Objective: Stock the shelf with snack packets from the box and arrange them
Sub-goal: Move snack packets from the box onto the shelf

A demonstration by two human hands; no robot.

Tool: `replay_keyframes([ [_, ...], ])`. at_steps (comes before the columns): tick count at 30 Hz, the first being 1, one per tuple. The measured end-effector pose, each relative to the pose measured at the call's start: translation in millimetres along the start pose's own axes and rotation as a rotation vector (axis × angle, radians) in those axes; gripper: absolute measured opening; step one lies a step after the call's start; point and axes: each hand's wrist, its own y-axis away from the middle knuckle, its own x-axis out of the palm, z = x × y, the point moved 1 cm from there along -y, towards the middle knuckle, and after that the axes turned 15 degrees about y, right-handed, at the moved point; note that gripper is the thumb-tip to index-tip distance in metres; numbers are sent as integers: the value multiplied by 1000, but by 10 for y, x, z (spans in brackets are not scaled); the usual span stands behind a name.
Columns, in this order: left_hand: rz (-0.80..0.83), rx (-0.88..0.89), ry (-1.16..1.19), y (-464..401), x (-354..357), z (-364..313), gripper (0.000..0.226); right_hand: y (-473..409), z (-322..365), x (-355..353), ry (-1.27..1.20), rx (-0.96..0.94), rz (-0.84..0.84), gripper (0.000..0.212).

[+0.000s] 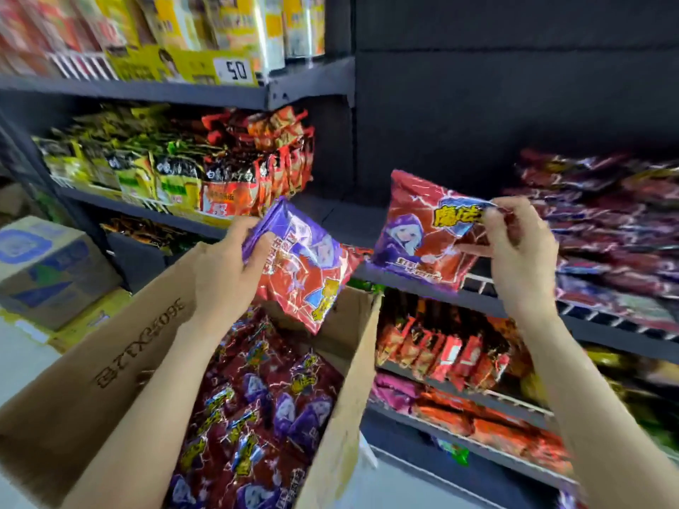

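Hands (220,266) (521,251) each grip one snack packet (305,284) (422,236) above the box (352,361).

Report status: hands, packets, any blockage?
Left hand grips one packet over the box. Right hand pinches another packet at the shelf. Nothing blocking.

Dark shelving unit (312,82), multiple tiers, plus floor (22,358) at lower left of frame.

Top-left tier: yellow and red boxed goods (176,27), price tag (235,70) reading 50 on its edge. Tier below, left-centre: upright green-black packets (121,170) beside red-orange packets (257,167). Right-centre tier (488,301): blurred pile of red-purple snack packets (606,222) at far right, bare shelf to their left. Lower right tiers: upright red packets (441,347), then pink and orange packets (477,420) lying flat. Floor, left edge: stacked cardboard cartons (47,266); open brown box (330,416) of snack packets at bottom centre.
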Motion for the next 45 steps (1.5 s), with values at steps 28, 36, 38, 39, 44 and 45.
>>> replay_keyframes([
  [28,-197,-173,488,-709,1431,-948,26,-625,-593,-270,296,-77,527,72],
  [36,102,-311,234,-673,1779,-1077,35,-945,-726,-274,94,-2,173,46],
  [38,211,-301,156,-584,1824,-962,32,-988,-790,-241,459,-193,89,45],
  [39,273,-292,140,-534,1857,-917,28,-994,-799,-201,650,-315,77,46],
  [44,413,-253,80,-351,1935,-849,21,-907,-790,93,1235,-630,462,65],
  [45,433,-244,77,-327,1940,-847,21,-891,-817,129,1257,-648,505,60],
])
